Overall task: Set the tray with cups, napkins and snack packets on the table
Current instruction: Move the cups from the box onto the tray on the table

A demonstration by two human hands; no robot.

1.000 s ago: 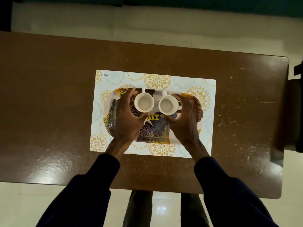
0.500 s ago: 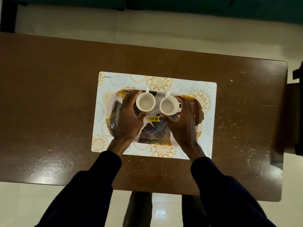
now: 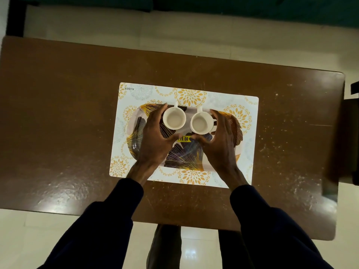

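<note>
A leaf-patterned tray (image 3: 186, 154) lies on a white and yellow placemat (image 3: 194, 94) in the middle of the brown table (image 3: 68, 113). Two empty white cups stand side by side on the tray's far half. My left hand (image 3: 153, 140) curls round the left cup (image 3: 174, 118), fingers along its left side and thumb just under its near edge. My right hand (image 3: 221, 144) curls round the right cup (image 3: 201, 123) in the same way from the right. No napkins or snack packets are in view.
A yellow price sticker (image 3: 184, 139) sits on the tray between my thumbs. A dark chair (image 3: 351, 133) stands against the table's right edge. Pale floor lies beyond the far edge, and my legs show below the near edge.
Both cups stand where they were on the tray. My thumbs have eased slightly away from the cups' near sides, and the view has shifted a little.
</note>
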